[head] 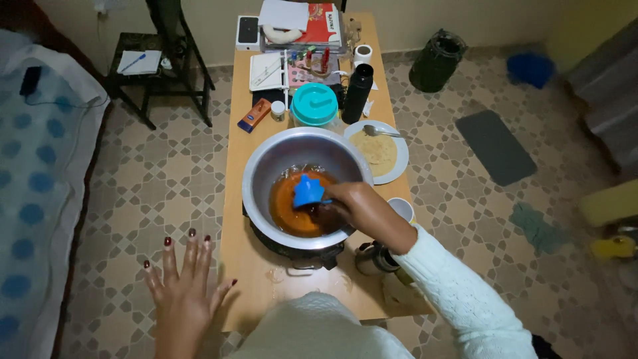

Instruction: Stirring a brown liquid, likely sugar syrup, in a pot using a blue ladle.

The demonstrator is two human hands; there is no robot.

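The right hand (352, 205) reaches into a wide metal basin (266, 166); its fingers (330, 199) are clamped on a small blue plastic cup (308, 190), which sits low inside the basin, over the orange-brown liquid (289, 206) that covers the bottom. The basin is round, smooth and dull grey, with a rolled rim; it rests on a darker pot (292, 251) at the near part of the narrow wooden surface (236, 219). The basin takes up most of the width of the surface, leaving only narrow strips of bare wood to either side of the fingers. The left hand (183, 286) is held flat with its fingers (189, 252) spread apart, gripping nothing, just off the left edge of the surface and over the patterned tile floor (153, 173) — open room lies on that side up to the bed (40, 153) with its spotted cover. Just right of the right-hand fingers, a white cup (403, 209) stands at the surface edge, and below the wrist a dark metal vessel (373, 259) stands close to the same edge. Beyond the fingers, a white plate (399, 163) with a flat round bread (375, 147) and a metal spoon (382, 131) touches the basin rim — its outer side overhangs the right edge. Further beyond stand a teal-lidded container (314, 104) and a tall black bottle (357, 93), close together; the far end of the surface is crowded with books and small items.
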